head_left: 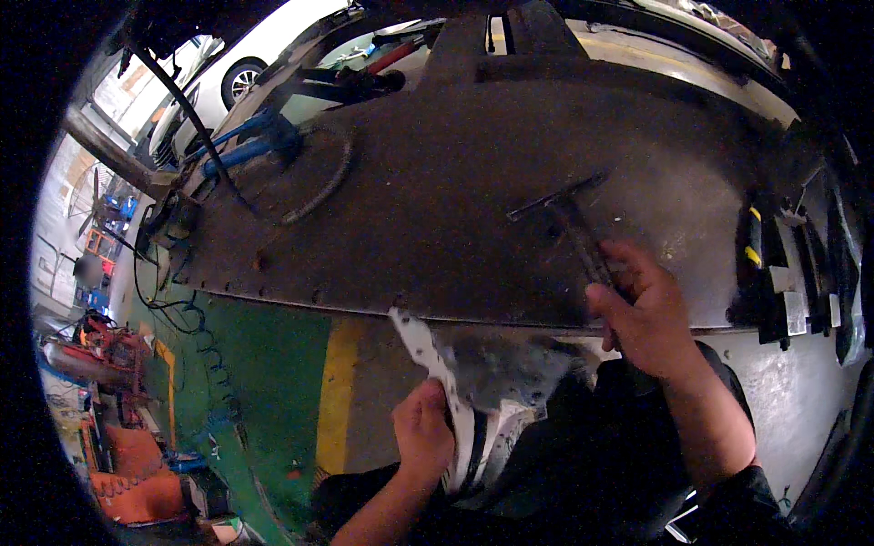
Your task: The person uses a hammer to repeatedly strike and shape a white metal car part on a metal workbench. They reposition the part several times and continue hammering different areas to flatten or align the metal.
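While orange and red equipment [127,473] is sitting on the green floor [264,382] at the lower left of the frame, a black cable [196,123] is running down across the upper left toward two blue handles [241,146] lying at the far edge of a big, dark metal table [437,200]. Further up, at the top left, part of a white car [246,64] is showing. A yellow stripe [339,391] is crossing the floor just below the table's near edge.

Low in the middle, the left hand [423,432] is closing its fingers around a pale, speckled strip [428,350] — the strip is rising toward the table edge and reaching it — with a grey rag [501,369] bunched just beside it.

To the right of centre, the right hand [642,314] is wrapping around the handle of a T-shaped scraper [569,214], fingers curled tight; its shaft is slanting up and left, and its crossbar is lying on the table top, where the metal is looking paler and dusty. At the far right, dark metal blocks [774,282] with yellow marks are standing at the table's end.
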`<state>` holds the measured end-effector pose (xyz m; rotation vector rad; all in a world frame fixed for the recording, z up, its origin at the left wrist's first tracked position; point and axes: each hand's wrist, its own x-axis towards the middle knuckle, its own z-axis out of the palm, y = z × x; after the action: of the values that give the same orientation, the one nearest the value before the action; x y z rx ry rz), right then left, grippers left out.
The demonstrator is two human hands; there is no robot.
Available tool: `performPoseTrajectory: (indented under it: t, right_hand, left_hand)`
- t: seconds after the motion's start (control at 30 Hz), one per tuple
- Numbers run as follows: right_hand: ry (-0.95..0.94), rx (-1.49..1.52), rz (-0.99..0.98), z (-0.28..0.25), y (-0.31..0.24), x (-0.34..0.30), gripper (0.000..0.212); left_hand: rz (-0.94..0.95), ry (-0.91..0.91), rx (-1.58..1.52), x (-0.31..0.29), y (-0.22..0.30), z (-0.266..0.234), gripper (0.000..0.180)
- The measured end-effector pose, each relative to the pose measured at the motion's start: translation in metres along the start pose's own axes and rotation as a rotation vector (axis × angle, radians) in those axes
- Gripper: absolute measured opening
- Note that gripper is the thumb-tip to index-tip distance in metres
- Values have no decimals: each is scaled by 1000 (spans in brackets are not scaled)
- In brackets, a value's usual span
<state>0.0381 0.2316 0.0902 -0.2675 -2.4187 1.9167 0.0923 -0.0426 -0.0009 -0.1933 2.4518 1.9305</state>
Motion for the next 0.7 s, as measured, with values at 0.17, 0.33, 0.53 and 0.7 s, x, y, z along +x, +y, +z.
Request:
performPoseTrajectory:
  t: [0.17, 0.33, 0.53, 0.7]
  right_hand:
    - [42, -48, 13, -5, 1, 1, 52]
    - [-77, -241, -120, -2, -12, -12, 58]
    - [-146, -733, -603, 9, 0, -26, 59]
    - [-199, -728, -570, 14, 7, -23, 58]
  left_hand:
    - [-431, -102, -371, 30, 4, 20, 38]
    - [-325, -252, -65, 40, 3, 6, 35]
    - [-796, -308, -579, 45, 34, 6, 30]
    - [-788, -329, -598, 47, 30, 3, 31]
